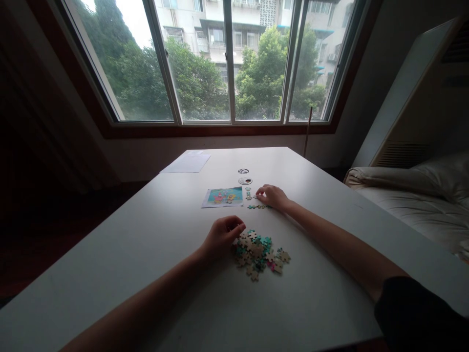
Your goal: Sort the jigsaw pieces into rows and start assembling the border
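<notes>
A loose heap of jigsaw puzzle pieces [256,252], some tan backs up and some teal or pink, lies on the white table [154,274]. My left hand [223,235] is at the heap's upper left edge, fingers curled toward the thumb; what they hold, if anything, is hidden. Farther off, my right hand [274,196] has its fingertips closed on a small puzzle piece [255,196]. Beside it a short column of pieces [248,193] and a joined row of pieces [256,207] lie flat. Left of these rests a colourful reference picture [225,196] with cartoon figures.
Two round flat items, one dark patterned disc [243,171] and one pale disc [245,181], lie beyond the pieces. White paper sheets [186,163] are at the far left corner. A window [230,63] faces the table, and a padded sofa [414,186] stands at right.
</notes>
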The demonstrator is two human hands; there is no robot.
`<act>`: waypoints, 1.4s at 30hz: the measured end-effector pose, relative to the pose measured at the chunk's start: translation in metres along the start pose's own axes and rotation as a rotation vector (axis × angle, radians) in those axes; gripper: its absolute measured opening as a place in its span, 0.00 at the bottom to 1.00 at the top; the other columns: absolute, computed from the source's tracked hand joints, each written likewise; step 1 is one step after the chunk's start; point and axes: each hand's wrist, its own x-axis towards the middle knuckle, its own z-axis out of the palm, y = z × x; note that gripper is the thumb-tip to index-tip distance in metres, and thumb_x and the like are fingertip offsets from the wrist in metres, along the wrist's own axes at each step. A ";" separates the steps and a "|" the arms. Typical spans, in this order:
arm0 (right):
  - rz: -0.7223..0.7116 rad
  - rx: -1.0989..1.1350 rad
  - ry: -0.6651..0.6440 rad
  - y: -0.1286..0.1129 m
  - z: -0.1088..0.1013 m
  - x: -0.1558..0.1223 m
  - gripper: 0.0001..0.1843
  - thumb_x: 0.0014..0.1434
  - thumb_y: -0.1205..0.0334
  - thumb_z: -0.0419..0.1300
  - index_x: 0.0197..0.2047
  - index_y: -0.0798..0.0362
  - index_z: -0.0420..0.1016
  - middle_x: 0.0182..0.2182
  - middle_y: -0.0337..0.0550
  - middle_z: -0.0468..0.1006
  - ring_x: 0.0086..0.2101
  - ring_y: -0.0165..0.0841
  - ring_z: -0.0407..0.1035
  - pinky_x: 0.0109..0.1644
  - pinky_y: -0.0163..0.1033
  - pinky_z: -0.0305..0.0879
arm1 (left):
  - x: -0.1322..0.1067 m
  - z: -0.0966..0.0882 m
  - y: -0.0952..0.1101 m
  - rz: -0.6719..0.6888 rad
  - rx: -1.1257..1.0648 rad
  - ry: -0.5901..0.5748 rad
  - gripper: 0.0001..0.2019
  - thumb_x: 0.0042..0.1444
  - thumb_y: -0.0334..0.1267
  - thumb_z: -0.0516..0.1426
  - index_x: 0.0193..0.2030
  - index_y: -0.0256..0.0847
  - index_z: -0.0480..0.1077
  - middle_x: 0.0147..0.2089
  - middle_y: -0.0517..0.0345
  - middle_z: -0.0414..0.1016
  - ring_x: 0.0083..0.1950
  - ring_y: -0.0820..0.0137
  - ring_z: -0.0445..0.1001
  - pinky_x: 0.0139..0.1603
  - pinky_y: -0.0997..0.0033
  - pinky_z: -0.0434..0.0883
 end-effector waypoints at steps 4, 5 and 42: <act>0.001 0.017 0.002 -0.002 0.001 0.001 0.12 0.57 0.58 0.52 0.39 0.48 0.75 0.36 0.41 0.74 0.35 0.31 0.68 0.38 0.34 0.60 | -0.001 -0.001 0.000 0.006 0.020 0.005 0.09 0.52 0.40 0.55 0.28 0.35 0.69 0.22 0.61 0.67 0.24 0.74 0.66 0.25 0.76 0.64; 0.001 0.021 0.003 -0.002 0.001 0.001 0.12 0.57 0.58 0.52 0.39 0.48 0.75 0.36 0.41 0.74 0.35 0.31 0.68 0.38 0.34 0.60 | -0.001 -0.001 0.000 0.007 0.025 0.006 0.09 0.52 0.40 0.55 0.28 0.35 0.69 0.22 0.61 0.67 0.24 0.74 0.66 0.25 0.76 0.64; -0.586 0.322 -0.209 -0.044 -0.066 -0.140 0.06 0.52 0.60 0.59 0.35 0.49 0.74 0.31 0.40 0.75 0.32 0.28 0.67 0.39 0.35 0.60 | -0.003 0.006 0.006 -0.017 -0.034 0.041 0.09 0.51 0.40 0.55 0.27 0.35 0.68 0.21 0.62 0.65 0.24 0.74 0.65 0.24 0.77 0.63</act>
